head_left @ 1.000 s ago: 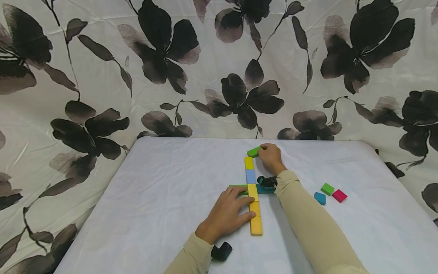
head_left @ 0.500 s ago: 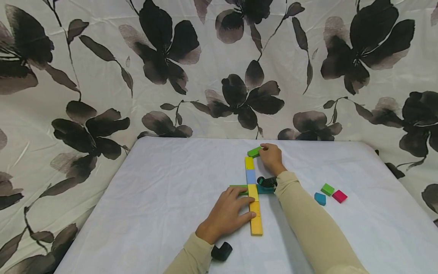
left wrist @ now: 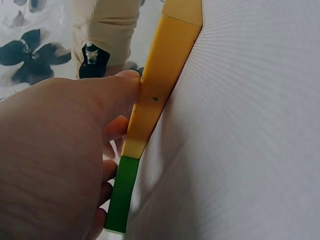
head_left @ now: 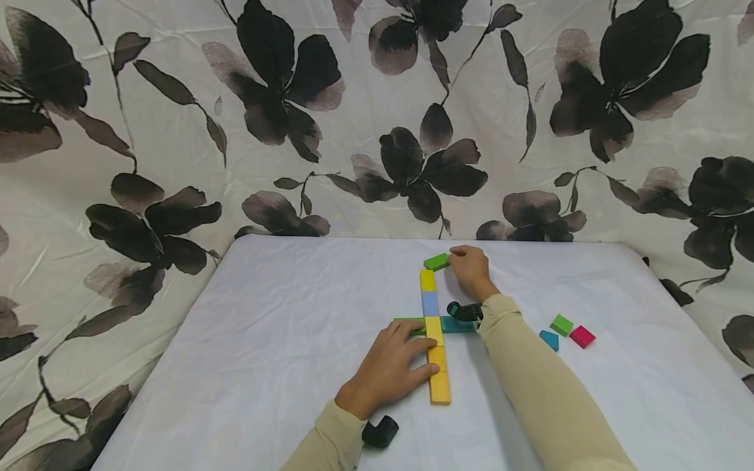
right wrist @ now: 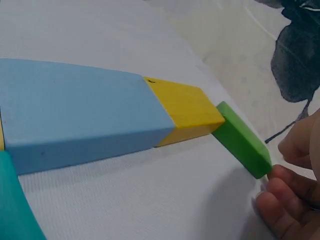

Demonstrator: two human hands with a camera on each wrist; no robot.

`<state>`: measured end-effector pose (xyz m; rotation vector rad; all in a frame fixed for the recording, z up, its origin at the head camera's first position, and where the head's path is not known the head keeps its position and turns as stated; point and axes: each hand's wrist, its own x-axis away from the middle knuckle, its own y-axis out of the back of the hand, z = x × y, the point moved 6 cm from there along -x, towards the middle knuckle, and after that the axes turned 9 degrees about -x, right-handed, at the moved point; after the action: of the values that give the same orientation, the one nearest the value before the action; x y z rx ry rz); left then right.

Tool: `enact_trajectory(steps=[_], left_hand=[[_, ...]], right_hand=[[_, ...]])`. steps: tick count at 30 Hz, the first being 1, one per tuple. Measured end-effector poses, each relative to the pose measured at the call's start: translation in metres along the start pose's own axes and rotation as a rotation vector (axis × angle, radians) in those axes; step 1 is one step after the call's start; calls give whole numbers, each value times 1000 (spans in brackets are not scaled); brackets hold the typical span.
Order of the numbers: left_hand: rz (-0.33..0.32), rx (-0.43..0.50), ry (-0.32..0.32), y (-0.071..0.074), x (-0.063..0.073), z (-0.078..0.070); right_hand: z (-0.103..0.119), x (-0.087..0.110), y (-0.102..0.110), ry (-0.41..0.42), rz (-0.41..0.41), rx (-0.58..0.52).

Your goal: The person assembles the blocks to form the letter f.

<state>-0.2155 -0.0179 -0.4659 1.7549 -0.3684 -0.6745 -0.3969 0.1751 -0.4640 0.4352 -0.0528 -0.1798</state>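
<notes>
In the head view, the left hand (head_left: 389, 366) has its fingers relaxed and spread, the tips touching the near yellow blocks (head_left: 440, 379) and gripping nothing; probably this steadies the row. Away from the body, between the hands, come the blue block (head_left: 430, 303) and small yellow block (head_left: 427, 280). Left of the right hand (head_left: 470, 269), at its fingertips, is the tilted green block (head_left: 436, 261). The teal bar (head_left: 456, 325) crosses toward the right wrist. Right of that forearm, a green square (head_left: 561, 325), red square (head_left: 582, 337) and blue piece (head_left: 549, 339) lie together, perhaps set aside within reach.

In the left wrist view, the thumb rests against the yellow edge, and a green bar (left wrist: 122, 192) butts against the row beside the other fingers.

In the right wrist view, loosely bent fingers are at the tilted green block's near end without closing round it; its other end meets the small yellow block, the slant seemingly deliberate.
</notes>
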Motion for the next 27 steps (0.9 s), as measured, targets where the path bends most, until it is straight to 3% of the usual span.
enact_trajectory(steps=[9, 19, 27], left_hand=[[8, 10, 4, -1, 0, -1], [9, -10, -6, -2, 0, -4], [-20, -15, -19, 0, -1, -4]], right_hand=[[-1, 8, 21, -32, 0, -101], [-1, 50, 56, -28, 14, -204], [-8, 70, 80, -7, 18, -186]])
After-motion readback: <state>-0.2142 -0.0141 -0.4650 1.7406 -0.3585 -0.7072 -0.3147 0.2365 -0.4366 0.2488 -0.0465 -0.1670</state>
